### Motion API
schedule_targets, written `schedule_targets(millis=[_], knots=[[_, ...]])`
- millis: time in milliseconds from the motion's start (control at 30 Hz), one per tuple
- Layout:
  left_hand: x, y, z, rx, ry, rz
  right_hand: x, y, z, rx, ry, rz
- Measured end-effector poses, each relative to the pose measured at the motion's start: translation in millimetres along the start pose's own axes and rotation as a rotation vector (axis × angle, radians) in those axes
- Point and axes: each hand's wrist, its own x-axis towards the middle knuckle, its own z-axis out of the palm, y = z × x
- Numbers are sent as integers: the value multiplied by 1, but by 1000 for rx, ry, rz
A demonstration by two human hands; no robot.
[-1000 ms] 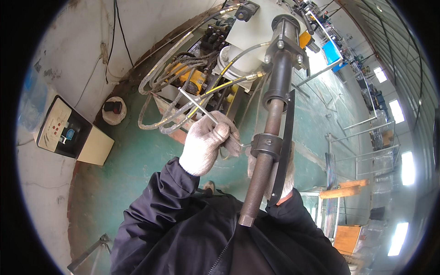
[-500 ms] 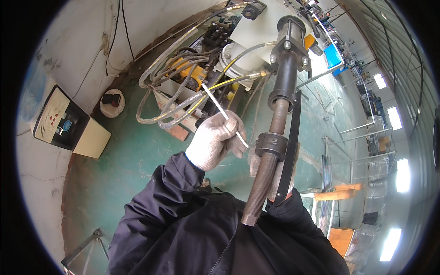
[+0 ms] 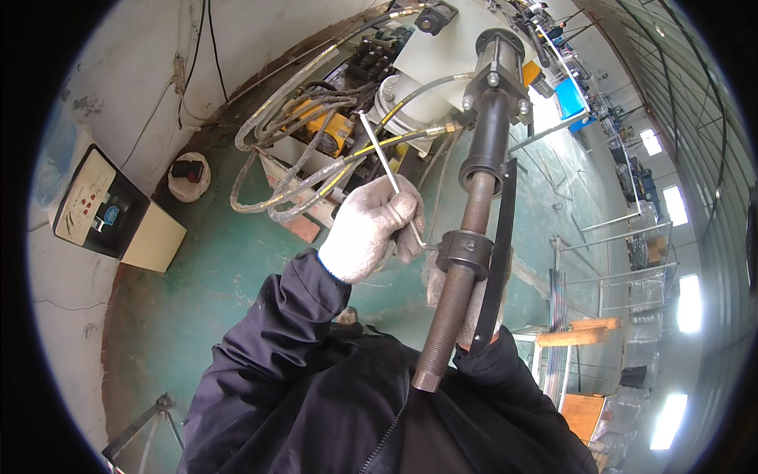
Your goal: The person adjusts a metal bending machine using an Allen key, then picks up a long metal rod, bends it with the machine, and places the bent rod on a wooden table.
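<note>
My left hand (image 3: 375, 225), in a white knit glove, is closed on a silver hex key (image 3: 388, 172), its long arm pointing up and away. The key's short bent end meets the side of a black round collar (image 3: 464, 253), which has holes in its side. The collar sits round a threaded rod (image 3: 446, 324) that comes out of a black hydraulic cylinder (image 3: 491, 130). Gloved too, my right hand (image 3: 471, 310) wraps the rod from behind, just below the collar. A flat black bar (image 3: 496, 268) and the rod hide much of it.
Hydraulic hoses (image 3: 272, 170) loop to the left of the cylinder, over a pump unit with yellow parts (image 3: 335, 130). A cream-and-black machine (image 3: 118, 213) stands by the left wall. Metal racks (image 3: 608, 268) and wooden blocks (image 3: 580, 336) are on the right.
My left hand has shifted slightly and turned the hex key more upright. Its short end has moved right, from beside the collar to against it. My right hand stays at the rod.
</note>
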Motion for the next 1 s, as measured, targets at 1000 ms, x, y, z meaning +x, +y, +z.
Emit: schedule_targets(millis=[1000], knots=[[8,66,-8,-435,192,92,-11,-45,74,246,35,147]])
